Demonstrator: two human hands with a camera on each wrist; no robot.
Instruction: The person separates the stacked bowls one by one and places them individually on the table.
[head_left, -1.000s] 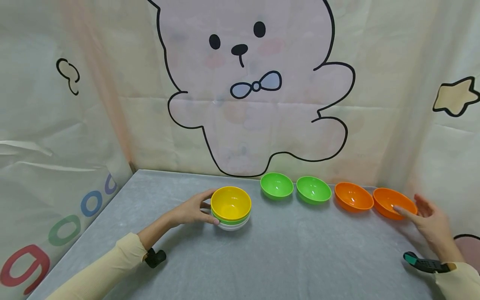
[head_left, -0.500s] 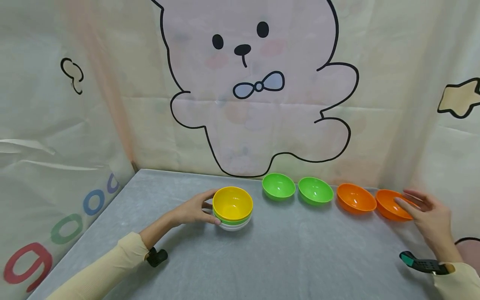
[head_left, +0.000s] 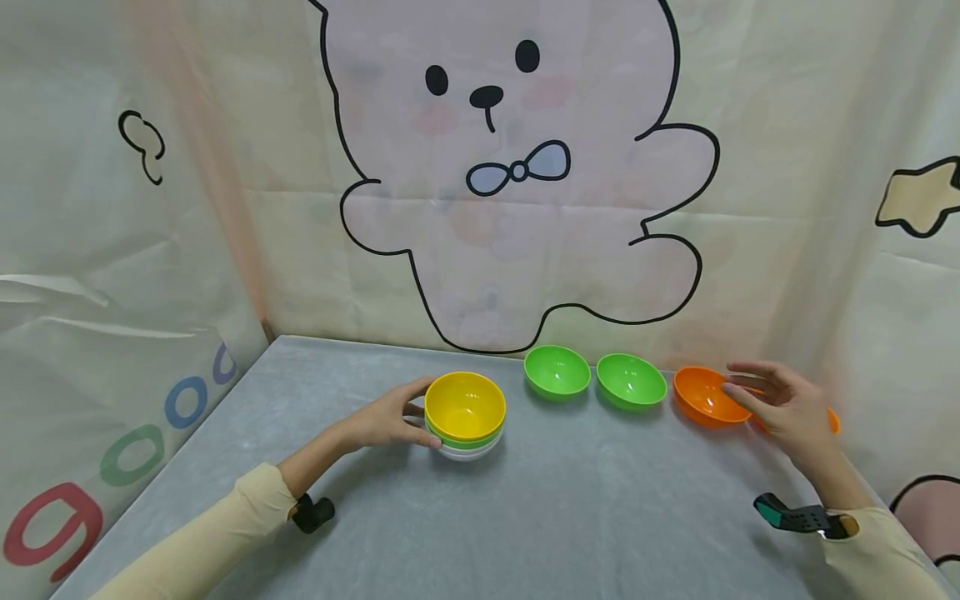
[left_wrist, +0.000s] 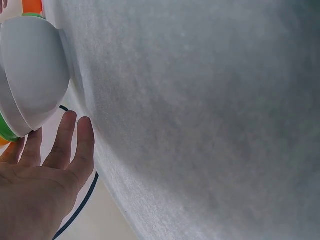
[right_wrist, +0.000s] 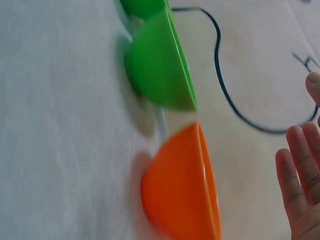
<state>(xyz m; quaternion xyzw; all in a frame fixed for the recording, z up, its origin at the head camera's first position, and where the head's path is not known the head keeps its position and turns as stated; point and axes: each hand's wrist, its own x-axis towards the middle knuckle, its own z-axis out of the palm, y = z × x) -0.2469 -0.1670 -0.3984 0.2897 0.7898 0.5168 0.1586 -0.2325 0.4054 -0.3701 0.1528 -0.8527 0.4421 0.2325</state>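
Observation:
A stack of bowls [head_left: 465,417] stands on the table left of centre, a yellow one on top, green below it and white at the bottom. My left hand [head_left: 390,418] holds the stack's left side, thumb on the near side and fingers on the far side. In the left wrist view, fingertips touch the white bowl [left_wrist: 37,70]. My right hand [head_left: 787,412] hovers over two orange bowls at the right, holding nothing. The left orange bowl [head_left: 705,398] shows mostly; the right orange bowl [head_left: 834,420] is largely hidden behind the hand.
Two green bowls, one left [head_left: 557,373] and one right [head_left: 632,382], stand in a row with the orange ones along the table's back edge. A grey cloth covers the table [head_left: 570,508]. Behind rises a printed curtain [head_left: 517,250].
My right hand has left the rightmost orange bowl and moved left toward the other orange bowl. The rightmost bowl shifted slightly left earlier. My left hand stays on the stack.

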